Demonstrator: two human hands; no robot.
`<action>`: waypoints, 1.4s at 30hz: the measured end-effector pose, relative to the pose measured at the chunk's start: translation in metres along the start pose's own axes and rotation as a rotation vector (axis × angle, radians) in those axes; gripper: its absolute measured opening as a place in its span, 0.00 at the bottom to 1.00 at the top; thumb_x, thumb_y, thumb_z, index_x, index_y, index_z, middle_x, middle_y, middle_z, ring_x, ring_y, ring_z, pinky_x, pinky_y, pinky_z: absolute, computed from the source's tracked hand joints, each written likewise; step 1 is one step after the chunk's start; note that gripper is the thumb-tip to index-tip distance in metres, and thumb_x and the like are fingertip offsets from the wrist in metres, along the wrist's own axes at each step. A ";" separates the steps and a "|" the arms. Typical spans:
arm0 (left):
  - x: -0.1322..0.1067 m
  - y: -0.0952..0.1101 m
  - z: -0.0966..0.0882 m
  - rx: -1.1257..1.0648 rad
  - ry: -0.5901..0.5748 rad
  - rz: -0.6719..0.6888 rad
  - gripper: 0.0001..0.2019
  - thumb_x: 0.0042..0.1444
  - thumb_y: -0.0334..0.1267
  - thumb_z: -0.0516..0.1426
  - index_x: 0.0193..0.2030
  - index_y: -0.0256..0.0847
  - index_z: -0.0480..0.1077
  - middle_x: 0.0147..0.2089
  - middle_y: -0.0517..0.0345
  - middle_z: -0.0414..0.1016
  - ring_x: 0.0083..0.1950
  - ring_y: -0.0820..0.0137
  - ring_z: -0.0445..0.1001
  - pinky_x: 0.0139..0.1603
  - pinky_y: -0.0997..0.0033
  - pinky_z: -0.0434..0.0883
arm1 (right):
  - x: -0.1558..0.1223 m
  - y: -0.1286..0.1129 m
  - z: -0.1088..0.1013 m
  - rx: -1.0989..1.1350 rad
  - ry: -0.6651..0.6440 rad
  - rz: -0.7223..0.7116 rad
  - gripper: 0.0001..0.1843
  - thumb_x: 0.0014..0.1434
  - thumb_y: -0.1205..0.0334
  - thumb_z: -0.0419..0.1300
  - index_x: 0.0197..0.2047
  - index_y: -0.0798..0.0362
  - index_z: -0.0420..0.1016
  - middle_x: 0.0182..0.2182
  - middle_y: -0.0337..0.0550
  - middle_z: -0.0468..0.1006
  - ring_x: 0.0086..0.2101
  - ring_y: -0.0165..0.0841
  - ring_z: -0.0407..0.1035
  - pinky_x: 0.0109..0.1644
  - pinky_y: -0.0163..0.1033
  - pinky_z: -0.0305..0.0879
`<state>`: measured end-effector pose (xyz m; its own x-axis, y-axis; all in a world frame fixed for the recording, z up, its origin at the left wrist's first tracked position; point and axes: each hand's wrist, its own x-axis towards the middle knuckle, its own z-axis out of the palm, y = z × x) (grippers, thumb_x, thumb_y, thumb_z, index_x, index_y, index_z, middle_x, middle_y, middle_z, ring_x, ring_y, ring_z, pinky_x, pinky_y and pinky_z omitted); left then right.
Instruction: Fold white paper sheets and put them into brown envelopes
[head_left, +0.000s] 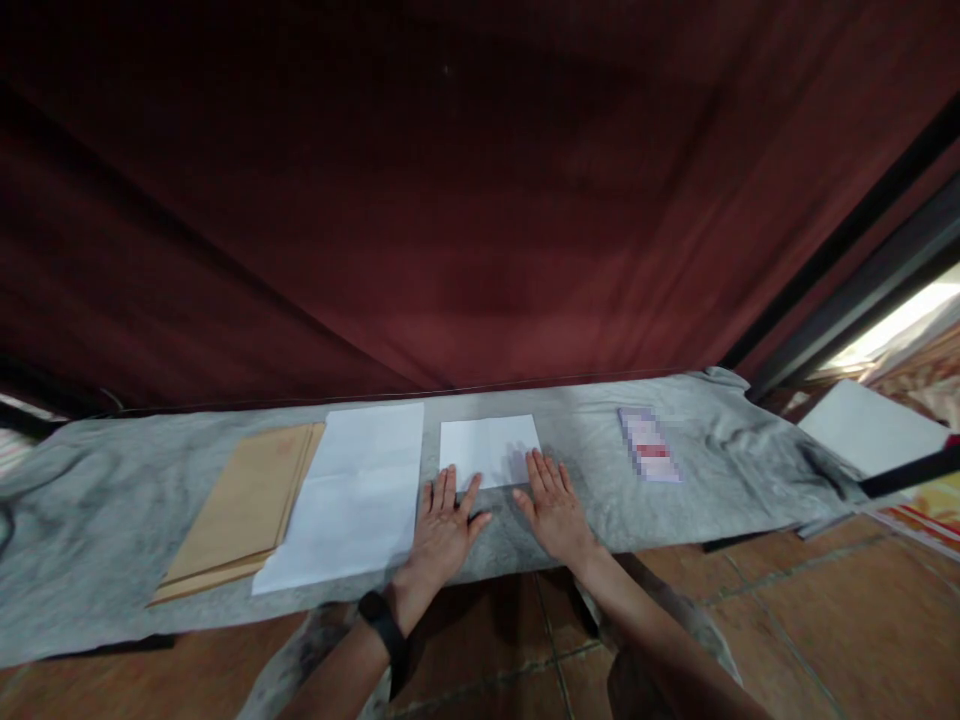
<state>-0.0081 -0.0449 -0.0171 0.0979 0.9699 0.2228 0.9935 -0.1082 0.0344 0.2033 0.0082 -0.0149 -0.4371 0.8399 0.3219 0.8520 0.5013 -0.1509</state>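
Observation:
A small folded white sheet (489, 447) lies on the grey cloth (97, 540) in the middle. My left hand (442, 530) rests flat on the cloth just below the sheet's left corner, fingers stretched out, a black band on its wrist. My right hand (555, 505) lies flat too, its fingertips touching the sheet's lower right edge. Neither hand holds anything.
Left of the hands lie a stack of white paper (352, 500) and a stack of brown envelopes (244, 515). A small printed card (649, 445) lies to the right. A dark red curtain (450, 220) hangs behind. The floor is brown tile (825, 620); a white board (870, 430) lies at right.

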 end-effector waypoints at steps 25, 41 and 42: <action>-0.021 -0.009 0.000 0.050 -0.018 -0.065 0.37 0.65 0.56 0.52 0.69 0.25 0.61 0.71 0.29 0.60 0.74 0.47 0.57 0.71 0.44 0.59 | -0.031 0.016 0.013 -0.021 0.026 -0.057 0.32 0.72 0.52 0.49 0.71 0.63 0.58 0.67 0.59 0.64 0.66 0.46 0.59 0.70 0.54 0.53; 0.021 0.009 0.002 -0.193 -0.115 0.190 0.27 0.66 0.39 0.54 0.71 0.39 0.58 0.75 0.44 0.56 0.76 0.56 0.52 0.73 0.45 0.57 | 0.020 -0.007 0.007 0.052 -0.117 -0.197 0.29 0.72 0.54 0.48 0.73 0.51 0.57 0.73 0.48 0.53 0.70 0.45 0.49 0.73 0.58 0.45; 0.020 0.008 0.001 -0.193 -0.128 0.199 0.28 0.66 0.38 0.54 0.71 0.38 0.57 0.75 0.43 0.56 0.76 0.56 0.53 0.73 0.46 0.57 | 0.023 -0.009 0.009 0.081 -0.149 -0.219 0.29 0.73 0.55 0.47 0.73 0.52 0.56 0.72 0.47 0.54 0.70 0.43 0.50 0.73 0.56 0.46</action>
<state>0.0017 -0.0259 -0.0138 0.3077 0.9439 0.1196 0.9262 -0.3259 0.1896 0.1835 0.0248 -0.0142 -0.6507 0.7283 0.2148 0.7098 0.6839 -0.1688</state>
